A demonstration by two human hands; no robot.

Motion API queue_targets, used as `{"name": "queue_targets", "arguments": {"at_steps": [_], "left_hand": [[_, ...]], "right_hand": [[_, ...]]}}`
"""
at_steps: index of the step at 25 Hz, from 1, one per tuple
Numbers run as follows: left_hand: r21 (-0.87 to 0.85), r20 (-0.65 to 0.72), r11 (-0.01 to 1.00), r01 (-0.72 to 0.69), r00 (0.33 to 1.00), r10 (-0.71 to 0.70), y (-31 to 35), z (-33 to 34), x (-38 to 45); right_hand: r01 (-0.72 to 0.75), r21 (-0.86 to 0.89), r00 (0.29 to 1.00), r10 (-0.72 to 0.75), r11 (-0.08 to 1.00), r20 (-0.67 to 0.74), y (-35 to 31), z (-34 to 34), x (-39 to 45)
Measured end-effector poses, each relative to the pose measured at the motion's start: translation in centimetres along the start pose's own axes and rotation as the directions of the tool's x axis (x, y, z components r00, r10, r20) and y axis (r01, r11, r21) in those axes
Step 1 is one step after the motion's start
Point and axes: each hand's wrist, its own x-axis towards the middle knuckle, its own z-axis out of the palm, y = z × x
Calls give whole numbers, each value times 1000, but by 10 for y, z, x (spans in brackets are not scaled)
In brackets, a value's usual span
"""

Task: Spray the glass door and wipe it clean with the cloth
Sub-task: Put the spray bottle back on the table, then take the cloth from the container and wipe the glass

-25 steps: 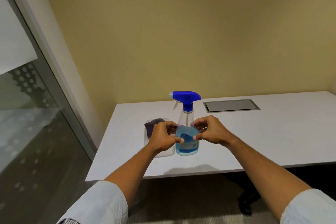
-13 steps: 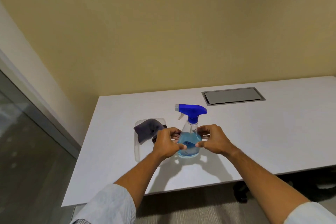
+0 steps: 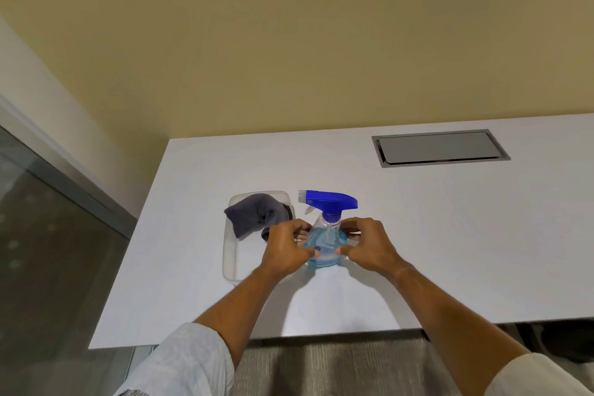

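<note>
A clear spray bottle [image 3: 325, 246] with blue liquid and a blue trigger head stands upright on the white table [image 3: 450, 235]. My left hand [image 3: 286, 249] and my right hand [image 3: 369, 246] curl round its body from either side, thumbs at the front. A dark grey cloth [image 3: 257, 214] lies crumpled in a clear plastic tray [image 3: 229, 262] just left of the bottle, behind my left hand. The glass door [image 3: 48, 251] fills the left edge of the view.
A grey metal cable hatch [image 3: 438, 147] is set into the table at the back right. A yellow wall rises behind the table. The door's grey metal frame [image 3: 74, 186] runs diagonally past the table's left end. Grey carpet lies below the near table edge.
The view has tilted down and moved closer to the table, so less of the glass door shows. Both hands stay round the bottle, which still stands on the table.
</note>
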Motion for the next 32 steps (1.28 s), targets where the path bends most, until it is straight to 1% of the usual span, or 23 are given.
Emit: {"name": "queue_targets", "arguments": {"at_steps": [12, 18, 19, 21, 23, 24, 28, 30, 32], "left_hand": [[11, -10, 1000, 18, 1000, -18, 0, 9, 6], [70, -19, 998, 5, 1000, -4, 9, 10, -5], [110, -19, 994, -6, 1000, 8, 10, 9, -10], [283, -21, 959, -26, 999, 33, 8, 7, -20], [475, -23, 879, -46, 998, 65, 2, 4, -33], [535, -28, 843, -60, 996, 89, -1, 3, -40], [638, -81, 768, -61, 986, 145, -16, -2, -65], [674, -122, 735, -76, 970, 212, -25, -6, -74], [701, -151, 708, -84, 953, 262, -33, -13, -82]], "right_hand": [[-13, 33, 1000, 12, 999, 19, 12, 5, 11], [-2, 31, 1000, 3, 1000, -29, 16, 11, 5], [6, 23, 999, -5, 1000, -48, 16, 13, 2], [3, -24, 995, -5, 1000, -102, 15, 18, -6], [-16, -83, 986, 2, 996, -165, 12, 27, -19], [-11, -97, 979, -9, 995, -205, 10, 32, -27], [70, -118, 914, -111, 990, -389, 0, 56, -57], [117, -145, 897, -167, 983, -410, -2, 67, -70], [157, -177, 891, -217, 972, -399, -5, 76, -80]]}}
